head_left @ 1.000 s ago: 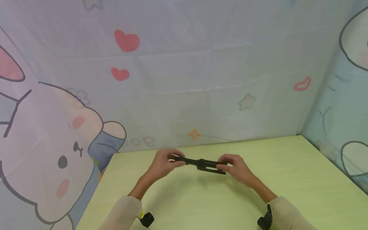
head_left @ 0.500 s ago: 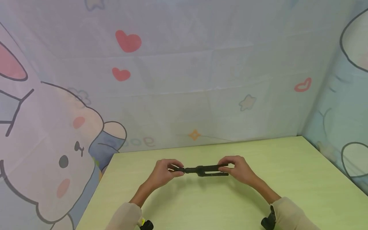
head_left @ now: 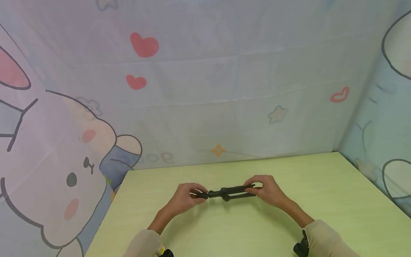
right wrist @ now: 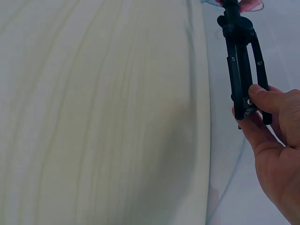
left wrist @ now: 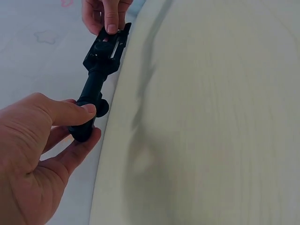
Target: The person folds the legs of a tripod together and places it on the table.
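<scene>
A small black tripod (head_left: 223, 192) is held in the air above the table, lying almost level with its right end slightly higher. My left hand (head_left: 183, 199) pinches its head end between thumb and fingers; a round knob (left wrist: 102, 108) sticks out beside the thumb in the left wrist view. At the leg end, my right hand (head_left: 268, 191) grips the legs with thumb and fingertips. One leg (right wrist: 259, 58) stands a little apart from the others in the right wrist view. My fingers partly cover both ends of the tripod.
Beneath the hands lies a pale yellow-green table (head_left: 308, 185), with soft shadows of the arms on it. A printed fabric backdrop (head_left: 205, 85) with hearts and a rabbit rises behind the table's far edge and at both sides.
Both hands have lowered the tripod, the left hand more than the right. Its tilt has reversed: the left end was higher and now the right end is.
</scene>
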### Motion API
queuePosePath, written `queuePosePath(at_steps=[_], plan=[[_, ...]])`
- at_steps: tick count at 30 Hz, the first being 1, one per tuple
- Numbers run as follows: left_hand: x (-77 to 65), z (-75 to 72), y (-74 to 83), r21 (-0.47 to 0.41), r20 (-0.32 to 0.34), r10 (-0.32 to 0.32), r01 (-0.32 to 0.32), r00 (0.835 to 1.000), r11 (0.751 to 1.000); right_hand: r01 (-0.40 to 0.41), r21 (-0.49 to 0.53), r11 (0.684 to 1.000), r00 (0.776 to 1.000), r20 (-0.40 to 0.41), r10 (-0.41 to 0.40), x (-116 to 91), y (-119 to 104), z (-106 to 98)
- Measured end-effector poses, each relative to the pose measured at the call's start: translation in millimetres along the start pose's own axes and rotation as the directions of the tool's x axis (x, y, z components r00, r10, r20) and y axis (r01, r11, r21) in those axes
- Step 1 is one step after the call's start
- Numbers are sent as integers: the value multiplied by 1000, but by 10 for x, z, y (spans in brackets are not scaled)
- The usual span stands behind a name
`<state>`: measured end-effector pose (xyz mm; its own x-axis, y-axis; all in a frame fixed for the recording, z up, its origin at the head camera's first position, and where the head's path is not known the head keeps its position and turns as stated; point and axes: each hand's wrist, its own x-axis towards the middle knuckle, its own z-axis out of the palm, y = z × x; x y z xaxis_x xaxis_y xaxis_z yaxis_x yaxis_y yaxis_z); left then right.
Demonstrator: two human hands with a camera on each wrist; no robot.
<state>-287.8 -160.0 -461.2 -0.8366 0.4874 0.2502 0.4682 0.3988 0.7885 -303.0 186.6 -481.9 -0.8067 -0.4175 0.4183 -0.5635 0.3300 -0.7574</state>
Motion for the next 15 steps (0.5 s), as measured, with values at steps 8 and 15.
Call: queuePosePath(at_steps=[8,15], plan=[[22,92,-140,38,30,26,-27,999,999,55,-30,998,998,-1,-55,-24,96,26],[39,168,-201,93,23,67,-69,998,993,50,-29,998,999,16,-49,-45,152,37]])
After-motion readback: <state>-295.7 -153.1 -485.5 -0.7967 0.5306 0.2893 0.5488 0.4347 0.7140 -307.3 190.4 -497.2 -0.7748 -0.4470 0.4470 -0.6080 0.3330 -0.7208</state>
